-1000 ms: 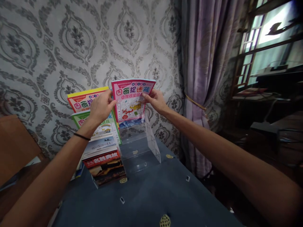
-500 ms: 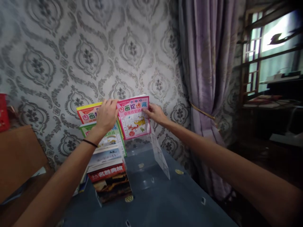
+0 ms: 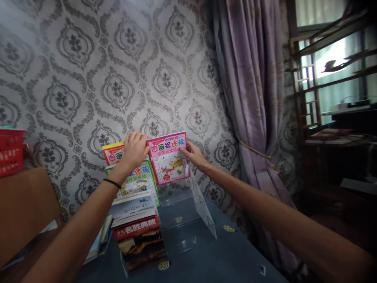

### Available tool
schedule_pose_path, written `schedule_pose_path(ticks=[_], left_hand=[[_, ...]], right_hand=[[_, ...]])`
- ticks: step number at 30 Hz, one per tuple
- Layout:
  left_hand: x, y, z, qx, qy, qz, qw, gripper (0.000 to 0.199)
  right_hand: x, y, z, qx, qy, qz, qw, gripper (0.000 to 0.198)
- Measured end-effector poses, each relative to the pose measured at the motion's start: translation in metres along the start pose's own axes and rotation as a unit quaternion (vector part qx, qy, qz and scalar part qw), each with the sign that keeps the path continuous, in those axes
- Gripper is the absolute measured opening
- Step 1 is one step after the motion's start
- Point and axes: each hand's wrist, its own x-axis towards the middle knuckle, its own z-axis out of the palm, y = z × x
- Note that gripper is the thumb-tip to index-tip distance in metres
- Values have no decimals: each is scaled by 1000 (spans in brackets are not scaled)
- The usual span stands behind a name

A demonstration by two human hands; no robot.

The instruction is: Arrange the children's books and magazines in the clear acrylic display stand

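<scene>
One pink book (image 3: pixel 171 160) is upright between the left hand (image 3: pixel 136 150) and the right hand (image 3: pixel 194 155). The right hand grips its right edge, thumb on the cover and fingers behind — probably to keep the book straight. The left hand is bent at its upper left corner, beside the orange book (image 3: pixel 112 156); whether it really grips, I cannot tell. Below the left hand, a green book (image 3: pixel 138 181), a blue book (image 3: pixel 133 207) and a red-topped book (image 3: pixel 141 240) stand in steps, each lower in front — this seems to let every title be seen. Below the right hand, the clear rack (image 3: pixel 203 206) stands on the desk (image 3: pixel 226 259), which shows through the plastic.
</scene>
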Motion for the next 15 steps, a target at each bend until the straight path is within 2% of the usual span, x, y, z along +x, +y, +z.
schedule_pose_path(ticks=[9,15], left_hand=[[8,9,4,64,-49,27,996,34],[13,4,8,61,-66,23,996,33]], right_hand=[[-5,2,9,113,40,75,990,34],[-6,12,13,114,47,61,991,42]])
